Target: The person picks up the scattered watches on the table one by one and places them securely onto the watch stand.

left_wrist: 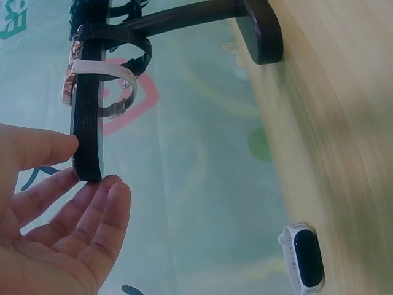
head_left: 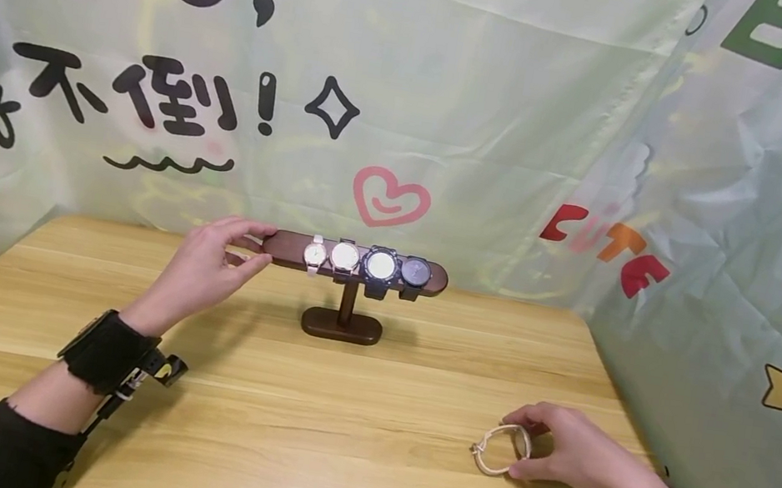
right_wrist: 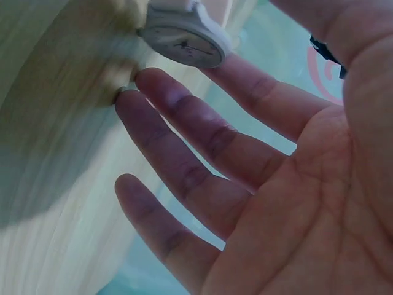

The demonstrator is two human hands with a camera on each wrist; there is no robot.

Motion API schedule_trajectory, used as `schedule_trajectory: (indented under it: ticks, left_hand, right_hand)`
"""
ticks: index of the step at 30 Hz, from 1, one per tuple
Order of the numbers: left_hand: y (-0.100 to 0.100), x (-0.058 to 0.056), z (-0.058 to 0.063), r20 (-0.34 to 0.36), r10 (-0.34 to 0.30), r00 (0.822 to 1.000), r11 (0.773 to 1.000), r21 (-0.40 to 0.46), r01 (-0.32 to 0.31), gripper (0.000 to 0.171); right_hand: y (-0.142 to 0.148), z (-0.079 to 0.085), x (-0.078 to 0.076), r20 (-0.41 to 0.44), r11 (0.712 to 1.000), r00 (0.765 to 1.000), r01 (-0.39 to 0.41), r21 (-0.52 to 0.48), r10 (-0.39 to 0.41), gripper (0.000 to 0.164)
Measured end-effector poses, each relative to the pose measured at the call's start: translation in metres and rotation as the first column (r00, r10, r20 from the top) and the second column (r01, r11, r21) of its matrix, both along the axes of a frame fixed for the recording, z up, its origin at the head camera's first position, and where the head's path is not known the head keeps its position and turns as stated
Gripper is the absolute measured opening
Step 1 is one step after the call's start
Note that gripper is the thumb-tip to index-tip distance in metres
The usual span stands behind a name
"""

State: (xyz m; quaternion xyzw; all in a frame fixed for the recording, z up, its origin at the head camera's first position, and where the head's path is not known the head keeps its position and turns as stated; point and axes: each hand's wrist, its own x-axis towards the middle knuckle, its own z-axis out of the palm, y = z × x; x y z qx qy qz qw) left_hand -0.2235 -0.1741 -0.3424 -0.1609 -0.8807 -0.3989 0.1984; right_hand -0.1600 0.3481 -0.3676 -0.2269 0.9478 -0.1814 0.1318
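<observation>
A dark brown watch stand (head_left: 287, 249) holds several watches along its bar. My left hand (head_left: 206, 263) pinches the bar's left end; the left wrist view shows the thumb (left_wrist: 64, 142) on one side and fingertips at the end. Nearest to that hand on the bar is a small watch with a pale strap (head_left: 315, 255), then a gold-rimmed watch (head_left: 344, 257) and two dark watches (head_left: 381, 264). At the right, my right hand (head_left: 568, 452) holds a white watch (head_left: 479, 451) by its looped strap, low at the table. Its round dial (right_wrist: 184, 46) shows in the right wrist view.
A white fitness band with a black screen (left_wrist: 308, 258) lies on the wooden table (head_left: 337, 405) in the left wrist view; I cannot find it in the head view. Printed cloth (head_left: 492, 124) hangs behind the table and along its right side. The stand's base (head_left: 340, 328) rests near the back.
</observation>
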Motion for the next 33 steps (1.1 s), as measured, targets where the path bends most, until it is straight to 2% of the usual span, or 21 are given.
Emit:
schedule_trajectory:
  ticks: [10,18,25,33]
  left_hand:
    - [-0.002,0.001,0.002,-0.008,0.001,1.0,1.0,-0.005,-0.001,0.037]
    - [-0.005,0.002,0.005,-0.057,0.016,0.998,1.0,-0.01,-0.017,0.036]
    - [-0.006,0.005,0.009,-0.061,0.007,0.998,1.0,0.021,-0.006,0.037]
    - [-0.006,0.009,0.013,-0.084,0.022,0.996,1.0,0.019,-0.02,0.037]
  right_hand:
    - [-0.003,-0.001,-0.001,-0.028,1.0,1.0,-0.013,0.023,0.014,0.059]
    - [-0.004,-0.003,-0.003,-0.021,0.999,0.999,-0.035,-0.015,0.035,0.048]
    - [-0.008,-0.007,-0.003,-0.066,0.995,0.994,-0.086,-0.053,0.083,0.041]
    - [-0.016,-0.002,-0.002,-0.011,0.998,0.999,-0.036,-0.053,0.036,0.042]
